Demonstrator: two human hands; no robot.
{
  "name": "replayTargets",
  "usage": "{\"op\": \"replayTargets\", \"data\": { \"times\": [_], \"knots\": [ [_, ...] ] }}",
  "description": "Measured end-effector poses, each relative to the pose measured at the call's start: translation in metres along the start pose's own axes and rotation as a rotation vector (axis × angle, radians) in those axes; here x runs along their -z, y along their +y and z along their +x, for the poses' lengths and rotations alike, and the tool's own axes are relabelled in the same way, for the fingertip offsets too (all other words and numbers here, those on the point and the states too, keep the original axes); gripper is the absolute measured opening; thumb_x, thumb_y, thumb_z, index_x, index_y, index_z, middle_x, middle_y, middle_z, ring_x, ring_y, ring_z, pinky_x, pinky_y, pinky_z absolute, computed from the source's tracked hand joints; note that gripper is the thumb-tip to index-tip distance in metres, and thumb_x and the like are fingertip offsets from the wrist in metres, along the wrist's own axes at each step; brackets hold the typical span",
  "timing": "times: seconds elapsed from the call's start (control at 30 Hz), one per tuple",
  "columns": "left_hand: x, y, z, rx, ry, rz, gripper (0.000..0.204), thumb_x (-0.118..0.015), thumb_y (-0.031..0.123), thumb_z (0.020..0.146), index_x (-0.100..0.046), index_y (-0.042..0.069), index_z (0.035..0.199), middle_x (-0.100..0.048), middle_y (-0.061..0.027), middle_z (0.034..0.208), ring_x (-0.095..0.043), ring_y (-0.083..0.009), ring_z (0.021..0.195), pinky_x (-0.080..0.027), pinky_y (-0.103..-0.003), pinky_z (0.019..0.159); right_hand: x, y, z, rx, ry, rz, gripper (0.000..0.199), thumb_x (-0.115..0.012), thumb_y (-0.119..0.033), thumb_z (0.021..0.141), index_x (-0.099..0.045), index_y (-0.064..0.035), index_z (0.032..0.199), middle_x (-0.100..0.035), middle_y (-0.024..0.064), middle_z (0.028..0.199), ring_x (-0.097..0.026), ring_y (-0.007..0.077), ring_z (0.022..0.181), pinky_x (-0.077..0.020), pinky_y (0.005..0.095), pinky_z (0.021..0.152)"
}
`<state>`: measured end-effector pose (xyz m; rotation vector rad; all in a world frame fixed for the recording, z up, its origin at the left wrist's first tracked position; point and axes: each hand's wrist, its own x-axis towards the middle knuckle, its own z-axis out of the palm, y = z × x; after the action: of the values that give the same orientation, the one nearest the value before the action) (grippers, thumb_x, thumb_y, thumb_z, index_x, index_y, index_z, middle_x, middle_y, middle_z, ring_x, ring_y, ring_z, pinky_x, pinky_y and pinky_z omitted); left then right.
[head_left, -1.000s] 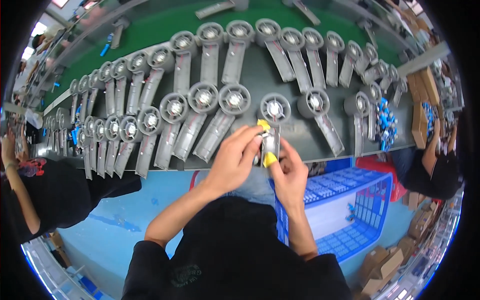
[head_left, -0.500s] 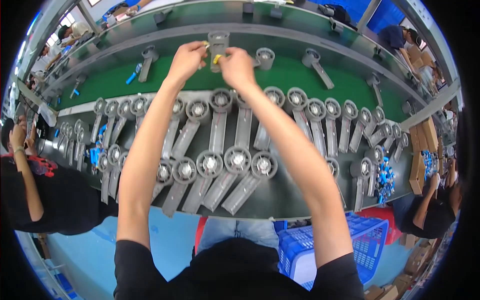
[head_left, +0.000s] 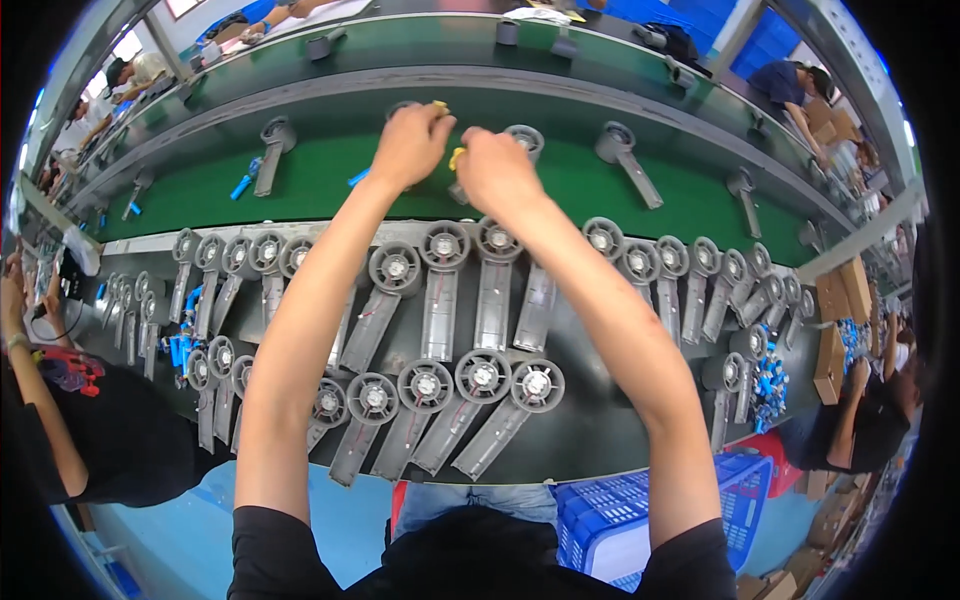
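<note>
My left hand [head_left: 412, 145] is over the green belt with its fingers curled together and a small yellow patch at the fingertips. Behind it a grey round fan housing [head_left: 402, 106] shows only in part. My right hand [head_left: 494, 170] is also closed beside it, with another yellow patch [head_left: 457, 158] at its fingertips. What either hand grips, if anything, is hidden. A grey handle end [head_left: 457, 192] shows below the right fingers, and a fan housing [head_left: 526, 138] stands just behind that hand. Below my arms, grey handheld fan bodies [head_left: 425, 385] with open handles lie in two rows.
More fan bodies [head_left: 630, 165] lie along the green belt [head_left: 560, 190], some with blue cylinders [head_left: 245, 180]. Loose blue cylinders [head_left: 768, 390] are heaped at the table's right. A blue crate [head_left: 610, 510] stands below the edge. Other people sit at both sides.
My hands have drawn apart slightly and no longer hold the fan body between them. Fans on the belt have shifted left, and the whole view has tilted so the table sits lower.
</note>
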<state>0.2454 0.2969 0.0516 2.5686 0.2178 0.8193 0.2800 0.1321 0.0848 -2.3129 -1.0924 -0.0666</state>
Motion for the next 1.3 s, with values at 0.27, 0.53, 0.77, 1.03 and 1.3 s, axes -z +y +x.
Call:
{"op": "replayTargets", "data": {
  "times": [0.27,0.53,0.77,1.03,1.3],
  "knots": [
    [-0.053,0.013,-0.007,0.079,-0.339,0.121,0.068,-0.058,0.015,0.087,-0.030,0.001,0.147,-0.056,-0.0335,0.122,-0.058,-0.0460,0.112,-0.048,-0.051,0.094,0.150,0.077,-0.142,-0.243,0.176,0.187,0.038,-0.059,-0.020,0.087,-0.065,0.0023,0.117,-0.071,0.0114,0.082,-0.065,0.0158,0.062,-0.0512,0.0334,0.067],
    [0.041,0.160,-0.069,0.066,-0.275,-0.065,0.067,-0.049,0.006,0.089,-0.024,0.002,0.151,-0.046,-0.0285,0.137,-0.052,-0.0420,0.122,-0.043,-0.046,0.102,0.266,0.245,-0.334,-0.747,0.426,-0.266,0.030,-0.060,-0.021,0.087,-0.073,-0.0036,0.108,-0.073,0.0170,0.094,-0.071,0.0289,0.090,-0.0530,0.0375,0.083],
    [0.083,0.275,-0.198,-0.096,-0.431,-0.198,0.069,-0.053,0.000,0.086,-0.025,-0.002,0.149,-0.049,-0.0274,0.130,-0.051,-0.0424,0.120,-0.041,-0.045,0.102,0.262,0.340,-0.349,-0.609,0.430,-0.217,0.032,-0.061,-0.022,0.086,-0.071,-0.0058,0.112,-0.072,0.0180,0.100,-0.070,0.0317,0.094,-0.0529,0.0398,0.086],
    [0.031,0.320,-0.292,0.166,-0.449,-0.363,0.069,-0.054,-0.002,0.088,-0.020,-0.004,0.148,-0.045,-0.0290,0.113,-0.052,-0.0480,0.098,-0.045,-0.051,0.085,0.247,0.337,-0.310,-0.524,0.405,-0.292,0.026,-0.060,-0.016,0.087,-0.072,-0.0061,0.108,-0.072,0.0159,0.091,-0.069,0.0319,0.083,-0.0533,0.0400,0.080],
    [0.011,0.321,-0.306,0.331,-0.386,-0.337,0.067,-0.060,0.004,0.090,-0.025,-0.006,0.146,-0.046,-0.0286,0.123,-0.052,-0.0482,0.108,-0.044,-0.048,0.093,0.272,0.280,-0.332,-0.302,0.829,0.327,0.028,-0.054,-0.013,0.098,-0.068,-0.0006,0.118,-0.071,0.0040,0.092,-0.062,0.0073,0.078,-0.0476,0.0238,0.068]
  ]
}}
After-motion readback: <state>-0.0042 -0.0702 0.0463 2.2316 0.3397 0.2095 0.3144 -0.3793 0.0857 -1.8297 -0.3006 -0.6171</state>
